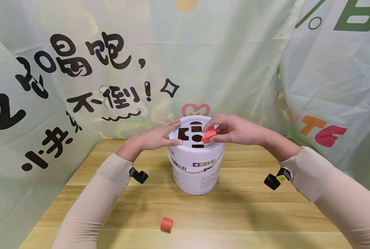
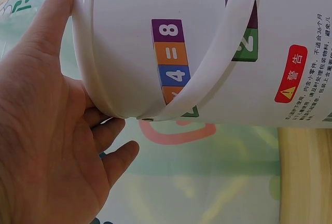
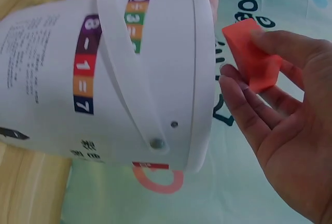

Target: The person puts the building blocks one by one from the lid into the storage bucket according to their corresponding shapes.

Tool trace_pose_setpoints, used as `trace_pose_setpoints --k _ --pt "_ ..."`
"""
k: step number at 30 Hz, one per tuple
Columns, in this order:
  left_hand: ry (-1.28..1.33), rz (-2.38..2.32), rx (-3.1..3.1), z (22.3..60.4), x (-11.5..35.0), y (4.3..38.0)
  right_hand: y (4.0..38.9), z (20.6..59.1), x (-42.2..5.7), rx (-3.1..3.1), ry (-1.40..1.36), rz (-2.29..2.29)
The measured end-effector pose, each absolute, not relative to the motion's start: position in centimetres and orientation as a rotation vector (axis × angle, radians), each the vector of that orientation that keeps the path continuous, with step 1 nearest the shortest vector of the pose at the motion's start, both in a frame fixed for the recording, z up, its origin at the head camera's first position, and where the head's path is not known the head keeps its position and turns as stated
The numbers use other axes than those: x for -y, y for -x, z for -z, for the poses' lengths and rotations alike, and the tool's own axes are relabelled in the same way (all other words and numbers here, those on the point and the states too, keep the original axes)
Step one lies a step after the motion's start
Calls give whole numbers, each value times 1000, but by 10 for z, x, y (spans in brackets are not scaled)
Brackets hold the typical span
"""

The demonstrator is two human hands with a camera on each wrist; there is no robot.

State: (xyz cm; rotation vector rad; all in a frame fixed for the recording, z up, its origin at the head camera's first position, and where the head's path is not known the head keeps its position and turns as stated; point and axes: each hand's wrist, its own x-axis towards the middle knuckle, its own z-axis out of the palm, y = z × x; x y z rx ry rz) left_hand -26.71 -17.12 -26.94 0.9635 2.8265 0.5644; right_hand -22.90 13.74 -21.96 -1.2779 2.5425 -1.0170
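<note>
A white bucket (image 1: 195, 180) stands on the wooden table, its white lid (image 1: 188, 144) cut with several dark shaped holes. My left hand (image 1: 155, 135) rests at the lid's left edge, fingers stretched along the rim and thumb on its front part. In the left wrist view, the thumb touches the rim while the other fingers reach behind it. Above the lid's right side, my right hand (image 1: 234, 129) pinches a red block (image 1: 209, 134) with angled faces. The right wrist view shows this red block (image 3: 252, 53) between thumb and fingers, apart from the lid.
A small red cylinder (image 1: 166, 224) lies on the table (image 1: 135, 204) nearer to me, in front of the bucket. Printed cloth (image 1: 228, 69) hangs behind and at both sides. The bucket's white handle (image 3: 124, 68) hangs down against its side.
</note>
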Motion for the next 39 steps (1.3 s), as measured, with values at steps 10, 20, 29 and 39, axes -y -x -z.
trace_pose_setpoints --k 10,20,29,39 --pt "-967 -532 -2835 269 170 268 251 213 -136 -2637 1212 834" --pt "-957 -539 -2831 271 170 269 266 215 -136 -2688 1347 597" --pt "-950 -545 -2837 273 170 268 278 220 -138 -2665 1366 616" --pt "-950 -555 -2835 273 171 270 280 222 -134 -2709 1399 446"
